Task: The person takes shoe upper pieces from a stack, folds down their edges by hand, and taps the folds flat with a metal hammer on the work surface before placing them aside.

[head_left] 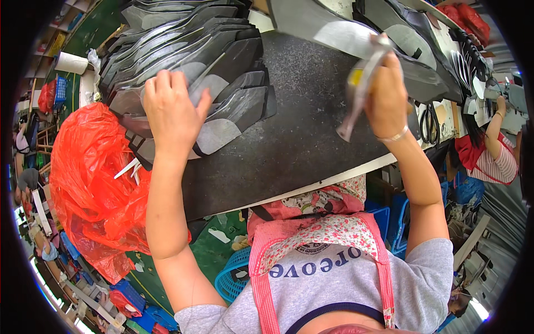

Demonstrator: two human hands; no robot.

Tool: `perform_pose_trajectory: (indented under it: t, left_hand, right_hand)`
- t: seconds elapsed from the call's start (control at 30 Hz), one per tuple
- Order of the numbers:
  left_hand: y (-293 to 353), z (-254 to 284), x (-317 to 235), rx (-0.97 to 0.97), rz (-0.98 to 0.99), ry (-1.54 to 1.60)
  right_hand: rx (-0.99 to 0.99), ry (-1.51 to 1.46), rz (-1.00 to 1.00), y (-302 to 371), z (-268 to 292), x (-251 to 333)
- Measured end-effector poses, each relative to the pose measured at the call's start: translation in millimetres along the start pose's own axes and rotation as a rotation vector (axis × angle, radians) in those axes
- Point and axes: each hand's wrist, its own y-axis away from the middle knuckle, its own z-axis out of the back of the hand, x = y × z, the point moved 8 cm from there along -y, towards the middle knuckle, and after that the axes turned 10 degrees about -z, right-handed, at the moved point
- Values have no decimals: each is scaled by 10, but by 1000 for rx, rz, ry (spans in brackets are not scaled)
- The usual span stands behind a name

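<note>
Dark curved pieces (219, 83) w/ paler rounded patches lie overlapped in a fanned pile on the bench (317, 128), upper L to ctr. Far L: white roll (72, 62) near the bench edge, then lg. red plastic bag (94, 167) against the near L side, w/ white two-pronged item (130, 168) at its R. Left hand (172, 106) next, on the pile's near side, thumb spread from fingers; can't tell if it's gripping a pc. Below, blue basket (232, 281) on green floor. Top ctr, another lg. dark pc. (320, 28) slants across the bench. Right hand (386, 94) over it, wrapped round a blurred pale tool (361, 92) w/ yellow spot; hands well apart. Further R: 2nd pile (411, 36), black cable loop (429, 123), co-worker in stripes (495, 158).
</note>
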Motion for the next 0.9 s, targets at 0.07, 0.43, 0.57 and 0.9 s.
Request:
perform_pose_trajectory:
  t: [0.07, 0.43, 0.57, 0.9]
  left_hand:
    - [28, 93, -177, -90, -213, 57]
    - [352, 240, -787, 346, -432, 33]
    - [348, 282, -885, 298, -467, -96]
    - [679, -53, -1442, 752, -201, 1227]
  right_hand:
    - [131, 242, 112, 93, -388, -12]
    - [424, -495, -219, 90, -219, 125]
    - [507, -776, -80, 152, -76, 621]
    - [904, -787, -150, 486, -121, 611]
